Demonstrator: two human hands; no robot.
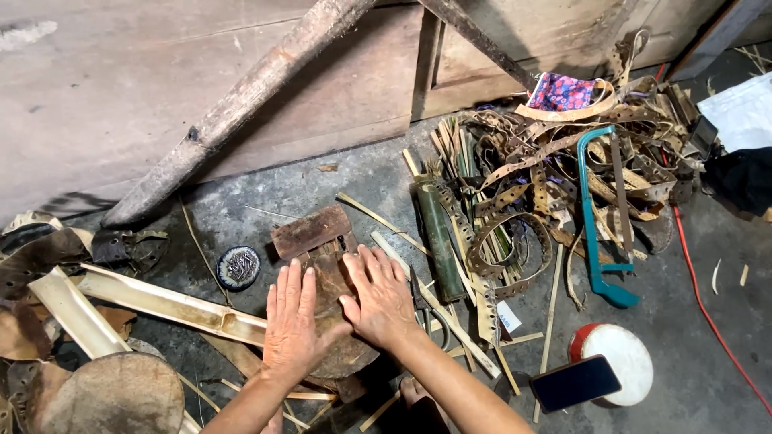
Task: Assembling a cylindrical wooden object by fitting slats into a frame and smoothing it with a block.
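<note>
My left hand (293,321) lies flat with fingers together on a dark brown, worn piece of leather-like material (326,277) on the concrete floor. My right hand (379,293) presses flat on the same piece, just to the right, fingers spread slightly. The piece rests on a wooden block (310,230) at its far end. Neither hand grips anything.
A small round tin of nails (239,267) sits left of the hands. Split bamboo (169,301) lies at left. At right are a green bamboo tube (440,239), punched strips (515,233), a teal hacksaw (597,217), a phone (575,382) on a round lid, and a red cable (700,289).
</note>
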